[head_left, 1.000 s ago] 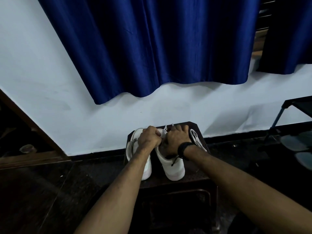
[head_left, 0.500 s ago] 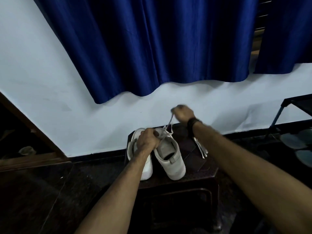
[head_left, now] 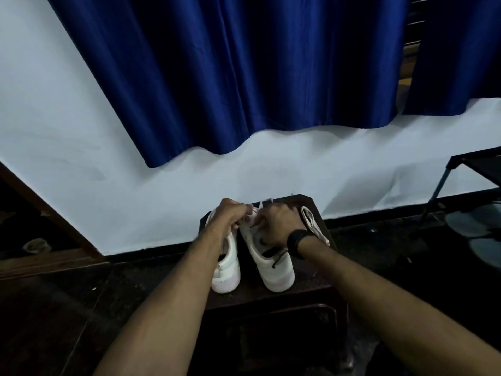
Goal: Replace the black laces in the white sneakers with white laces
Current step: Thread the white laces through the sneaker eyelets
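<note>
With fingers (head_left: 242, 214) of left hand (head_left: 230, 217) curled, pinched white lace (head_left: 259, 207) over far end of right sneaker (head_left: 273, 270). Held fingers (head_left: 261, 220) of right hand (head_left: 275, 226) curled on same lace, almost touching left fingertips. Could not resolve exact pinch points or which eyelet was served: blurred.

Assessed step in hand as threading white lace through the eyelets of this sneaker. Judged as good practice:
- Steadied shoe with 1 hand and fed lace tip with the other.
- Kept lace flat and untwisted, and drew slack through 1 eyelet at a time.
- Matched both free ends in length before crossing over.
- Pulled along lace line rather than upward, to avoid lifting shoe off stool (head_left: 311, 270).

Located right sneaker directly below fingers, reaching back toward wrists. Located left sneaker (head_left: 226, 270) just beside it, below left fingers. Read long axis of each shoe as running from forearms toward wall. Judged toes to point away, beyond fingertips, and heels to sit nearest, though foreshortening left this uncertain. Found spare white lace (head_left: 311, 223) bundled just right of right fingers, on same stool.
</note>
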Motion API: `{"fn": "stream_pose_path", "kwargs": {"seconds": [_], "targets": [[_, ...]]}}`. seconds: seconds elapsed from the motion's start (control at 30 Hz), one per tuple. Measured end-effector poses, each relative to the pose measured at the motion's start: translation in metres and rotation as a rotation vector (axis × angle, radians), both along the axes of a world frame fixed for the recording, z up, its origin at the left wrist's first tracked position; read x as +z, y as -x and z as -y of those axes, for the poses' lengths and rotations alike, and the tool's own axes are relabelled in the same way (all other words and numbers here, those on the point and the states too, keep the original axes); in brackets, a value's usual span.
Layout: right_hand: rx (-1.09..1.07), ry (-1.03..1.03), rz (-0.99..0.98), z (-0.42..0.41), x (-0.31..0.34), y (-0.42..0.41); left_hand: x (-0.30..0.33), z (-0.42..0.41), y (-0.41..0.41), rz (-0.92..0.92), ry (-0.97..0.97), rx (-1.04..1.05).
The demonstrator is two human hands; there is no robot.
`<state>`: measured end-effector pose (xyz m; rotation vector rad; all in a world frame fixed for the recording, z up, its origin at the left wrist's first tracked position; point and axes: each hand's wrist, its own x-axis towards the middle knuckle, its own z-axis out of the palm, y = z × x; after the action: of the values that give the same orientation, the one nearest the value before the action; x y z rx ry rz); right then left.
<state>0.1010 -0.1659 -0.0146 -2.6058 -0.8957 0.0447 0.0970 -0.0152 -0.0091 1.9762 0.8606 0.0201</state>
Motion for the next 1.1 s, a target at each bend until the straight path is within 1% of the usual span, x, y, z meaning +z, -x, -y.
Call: {"fn": "stream_pose_path", "kwargs": {"seconds": [0.07, 0.1, 0.13, 0.2, 0.27, 0.33, 0.4, 0.5, 0.57, 0.6, 0.63, 0.7, 0.73, 0.77, 0.8, 0.83, 0.9, 0.93, 0.97, 1.03, 1.1], "targets": [[0.104, 0.227, 0.199, -0.008, -0.006, -0.002, 0.004, -0.004, 0.001, 0.038, 0.092, 0.011], [0.115, 0.277, 0.254, -0.012, -0.008, -0.005, 0.005, -0.004, 0.002, 0.046, 0.108, 0.011], [0.112, 0.293, 0.293, -0.016, -0.011, -0.009, 0.004, -0.004, 0.003, 0.058, 0.118, 0.019], [0.095, 0.261, 0.356, -0.019, -0.014, -0.015, 0.002, -0.004, 0.005, 0.103, 0.110, 0.066], [0.085, 0.175, 0.354, -0.018, -0.015, -0.023, 0.001, -0.003, 0.011, 0.153, 0.076, 0.108], [0.131, 0.114, 0.251, -0.012, -0.013, -0.029, 0.001, -0.002, 0.018, 0.175, 0.023, 0.069], [0.235, 0.173, 0.188, -0.008, -0.011, -0.033, 0.001, 0.001, 0.026, 0.159, -0.017, 0.010], [0.297, 0.305, 0.303, -0.012, -0.015, -0.031, 0.003, 0.005, 0.033, 0.160, -0.019, -0.011], [0.319, 0.310, 0.399, -0.018, -0.021, -0.030, 0.004, 0.007, 0.035, 0.175, -0.019, -0.003], [0.327, 0.298, 0.415, -0.019, -0.022, -0.030, 0.003, 0.007, 0.036, 0.183, -0.017, 0.001], [0.320, 0.259, 0.387, -0.018, -0.022, -0.032, 0.003, 0.007, 0.036, 0.190, -0.010, 0.007], [0.292, 0.166, 0.225, -0.014, -0.014, -0.038, 0.002, 0.005, 0.036, 0.192, -0.010, 0.014], [0.305, 0.160, 0.166, -0.011, -0.010, -0.041, 0.001, 0.004, 0.036, 0.181, -0.020, 0.012], [0.333, 0.202, 0.145, -0.010, -0.006, -0.043, 0.000, 0.004, 0.036, 0.166, -0.030, 0.005], [0.363, 0.268, 0.161, -0.010, -0.004, -0.042, 0.000, 0.005, 0.036, 0.150, -0.041, -0.004], [0.391, 0.345, 0.232, -0.011, -0.005, -0.040, 0.000, 0.006, 0.036, 0.143, -0.046, -0.007], [0.429, 0.443, 0.431, -0.017, -0.014, -0.034, 0.001, 0.009, 0.037, 0.163, -0.028, 0.010], [0.443, 0.432, 0.480, -0.019, -0.018, -0.032, 0.000, 0.009, 0.037, 0.183, -0.012, 0.023], [0.438, 0.396, 0.469, -0.018, -0.019, -0.033, 0.000, 0.008, 0.037, 0.201, 0.000, 0.035], [0.373, 0.243, 0.321, -0.014, -0.009, -0.040, -0.003, 0.005, 0.037, 0.206, 0.002, 0.058], [0.263, 0.007, 0.107, -0.009, 0.005, -0.054, -0.006, 0.001, 0.037, 0.170, -0.015, 0.050]]}}
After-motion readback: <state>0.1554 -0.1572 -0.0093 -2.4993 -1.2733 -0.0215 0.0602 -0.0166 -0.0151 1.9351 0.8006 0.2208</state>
